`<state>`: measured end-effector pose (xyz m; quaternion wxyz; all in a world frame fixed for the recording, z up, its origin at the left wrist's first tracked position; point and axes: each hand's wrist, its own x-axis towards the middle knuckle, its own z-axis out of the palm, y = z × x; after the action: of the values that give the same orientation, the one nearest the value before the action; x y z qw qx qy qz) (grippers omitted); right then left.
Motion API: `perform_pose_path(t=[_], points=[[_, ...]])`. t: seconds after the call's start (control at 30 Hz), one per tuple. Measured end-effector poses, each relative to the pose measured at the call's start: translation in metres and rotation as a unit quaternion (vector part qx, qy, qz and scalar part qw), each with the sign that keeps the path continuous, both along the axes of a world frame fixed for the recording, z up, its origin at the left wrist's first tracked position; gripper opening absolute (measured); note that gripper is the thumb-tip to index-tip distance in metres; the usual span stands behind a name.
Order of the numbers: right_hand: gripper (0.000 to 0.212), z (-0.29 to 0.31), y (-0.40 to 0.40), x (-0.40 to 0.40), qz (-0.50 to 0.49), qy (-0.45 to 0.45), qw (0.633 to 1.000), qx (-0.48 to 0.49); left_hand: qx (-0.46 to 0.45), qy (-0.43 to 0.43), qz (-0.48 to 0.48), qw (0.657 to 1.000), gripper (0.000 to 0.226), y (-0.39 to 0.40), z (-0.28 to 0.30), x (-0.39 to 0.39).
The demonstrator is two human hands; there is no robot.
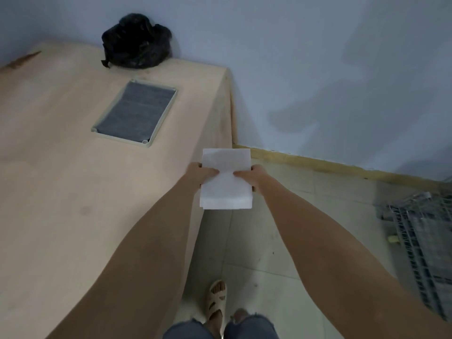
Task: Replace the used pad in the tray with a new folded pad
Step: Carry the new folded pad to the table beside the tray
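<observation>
Both hands hold one white folded pad point(226, 178) in the air, just past the right edge of the pale wooden tabletop point(61, 192). The left hand point(200, 173) and the right hand point(253, 176) each pinch one side edge, thumbs on top, so each grip is closed on the pad. Farther on the tabletop lies the shallow beige rectangular tray point(156, 133), well apart from the hands, with a dark grey pad point(137, 112) inside. A crumpled black plastic bag point(137, 41) sits behind it at the wall. I judge the new pad is being brought in; next, the grey pad must come out.
</observation>
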<state>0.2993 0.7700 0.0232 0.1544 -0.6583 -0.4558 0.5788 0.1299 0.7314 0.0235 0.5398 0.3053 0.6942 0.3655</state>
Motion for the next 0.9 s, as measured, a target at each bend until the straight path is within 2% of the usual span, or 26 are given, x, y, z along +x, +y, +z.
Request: perform_pose_path(t=[0.2, 0.37, 0.67, 0.8, 0.9], points=[[0.054, -0.007, 0.04, -0.001, -0.007, -0.01, 1.0, -0.002, -0.002, -0.025, 0.001, 1.0, 0.019, 0.039, -0.003, -0.003], [0.05, -0.012, 0.075, 0.003, -0.004, -0.02, 1.0, -0.002, -0.006, -0.026, -0.007, 1.0, 0.018, 0.072, -0.009, 0.001], [0.053, -0.007, 0.159, -0.003, 0.028, 0.007, 1.0, -0.01, -0.014, -0.01, 0.03, 0.999, 0.024, 0.144, -0.008, -0.003], [0.055, -0.005, 0.198, -0.005, 0.049, -0.004, 0.999, -0.013, -0.019, -0.015, 0.053, 0.998, 0.018, 0.175, -0.006, 0.001], [0.057, -0.004, 0.226, -0.009, 0.082, -0.008, 0.997, -0.009, -0.035, -0.01, 0.086, 0.996, 0.029, 0.197, -0.008, -0.001]])
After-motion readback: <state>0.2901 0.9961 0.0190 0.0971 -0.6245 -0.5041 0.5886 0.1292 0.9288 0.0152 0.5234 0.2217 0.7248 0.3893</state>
